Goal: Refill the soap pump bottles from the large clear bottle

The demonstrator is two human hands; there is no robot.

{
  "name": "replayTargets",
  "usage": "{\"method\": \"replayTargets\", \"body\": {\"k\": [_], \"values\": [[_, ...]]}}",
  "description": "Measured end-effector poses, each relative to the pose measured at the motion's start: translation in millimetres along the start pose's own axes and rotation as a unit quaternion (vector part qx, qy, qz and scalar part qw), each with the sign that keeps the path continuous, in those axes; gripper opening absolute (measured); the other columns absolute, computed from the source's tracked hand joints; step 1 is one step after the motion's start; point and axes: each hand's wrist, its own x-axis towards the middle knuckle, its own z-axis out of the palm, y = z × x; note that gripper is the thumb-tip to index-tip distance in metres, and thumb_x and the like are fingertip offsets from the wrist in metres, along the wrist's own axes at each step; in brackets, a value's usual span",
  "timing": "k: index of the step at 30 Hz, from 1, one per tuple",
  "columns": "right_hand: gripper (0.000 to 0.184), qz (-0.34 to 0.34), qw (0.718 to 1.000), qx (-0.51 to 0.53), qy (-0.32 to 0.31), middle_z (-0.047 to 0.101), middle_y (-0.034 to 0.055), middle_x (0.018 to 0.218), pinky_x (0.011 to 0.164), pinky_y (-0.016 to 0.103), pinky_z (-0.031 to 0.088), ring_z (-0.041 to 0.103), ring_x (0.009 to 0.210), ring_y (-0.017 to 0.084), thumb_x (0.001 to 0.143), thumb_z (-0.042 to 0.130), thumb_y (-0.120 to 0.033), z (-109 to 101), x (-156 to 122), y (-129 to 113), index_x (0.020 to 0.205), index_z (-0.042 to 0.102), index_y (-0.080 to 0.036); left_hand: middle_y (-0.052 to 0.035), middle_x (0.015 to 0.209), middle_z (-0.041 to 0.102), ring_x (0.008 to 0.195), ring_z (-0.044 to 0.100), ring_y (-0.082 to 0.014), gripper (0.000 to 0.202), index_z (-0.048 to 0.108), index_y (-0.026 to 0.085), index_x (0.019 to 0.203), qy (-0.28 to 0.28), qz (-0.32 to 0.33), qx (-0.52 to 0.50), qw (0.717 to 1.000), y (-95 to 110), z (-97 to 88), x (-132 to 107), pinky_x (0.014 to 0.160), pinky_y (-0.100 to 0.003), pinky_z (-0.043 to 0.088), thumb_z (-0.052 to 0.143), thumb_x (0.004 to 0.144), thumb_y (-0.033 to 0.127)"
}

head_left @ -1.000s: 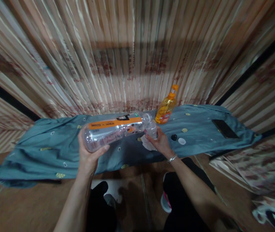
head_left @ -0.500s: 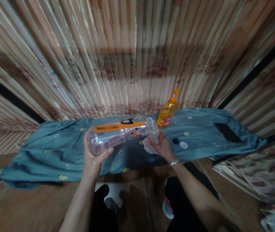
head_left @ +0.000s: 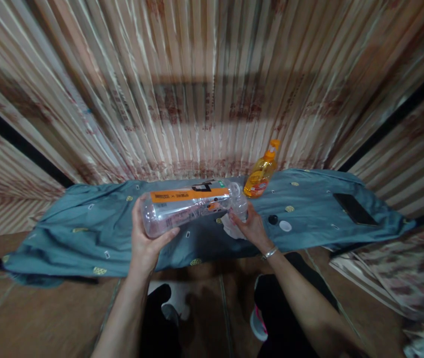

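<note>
My left hand is closed round the base of a large clear plastic bottle with an orange label, held tipped on its side. Its open mouth points at the top of a small clear bottle that stands upright on the blue cloth. My right hand grips that small bottle from the side. A crumpled white tissue lies under the hand. A black cap and a white cap lie on the cloth just right of my right hand.
An orange pump bottle stands behind the small bottle, near the striped curtain. A dark phone lies on the cloth at far right. My legs and shoes show below, on a brown floor.
The view has drifted slightly; both hands and both bottles hold nearly the same pose, the big bottle staying tipped toward the small one.
</note>
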Motion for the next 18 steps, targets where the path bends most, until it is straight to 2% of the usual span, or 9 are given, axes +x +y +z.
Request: {"method": "replayTargets", "body": {"k": [4,8,13,18], "values": [[0.063,-0.004,1.000,-0.001,0.000,0.079,0.0188,0.126,0.099,0.052,0.062,0.077,0.115,0.036,0.084,0.068,-0.058,-0.3,0.4,1.1,0.131,0.062,-0.018,-0.0153,0.161,0.051,0.154,0.045,-0.0465,0.119,0.055,0.029,0.146,0.016,-0.035,-0.018,0.999,6.2,3.3,1.7,0.130,-0.067,0.032,0.107,0.041,0.047],[0.063,-0.008,1.000,-0.005,0.002,0.079,0.0199,0.125,0.101,0.053,0.061,0.077,0.116,0.037,0.085,0.066,-0.059,-0.6,0.2,0.1,0.132,0.062,-0.017,-0.0155,0.163,0.049,0.154,0.045,-0.0464,0.119,0.054,0.029,0.146,0.012,-0.043,-0.025,0.999,9.9,4.8,2.7,0.128,-0.066,0.036,0.107,0.040,0.045],[0.061,-0.020,1.000,-0.009,0.008,0.079,0.0186,0.123,0.096,0.050,0.063,0.077,0.114,0.036,0.086,0.068,-0.058,-1.2,0.2,-0.2,0.132,0.062,-0.018,-0.0146,0.162,0.050,0.156,0.042,-0.0461,0.118,0.055,0.029,0.144,0.019,-0.042,-0.023,0.999,11.4,5.4,3.0,0.132,-0.066,0.028,0.107,0.039,0.042],[0.063,-0.028,0.999,-0.017,0.008,0.080,0.0178,0.122,0.092,0.049,0.064,0.078,0.111,0.036,0.088,0.068,-0.060,-1.9,0.3,1.6,0.135,0.061,-0.019,-0.0148,0.158,0.052,0.154,0.044,-0.0470,0.117,0.055,0.028,0.142,0.017,-0.041,-0.032,0.998,13.6,7.3,4.0,0.129,-0.068,0.033,0.107,0.038,0.043]]}}
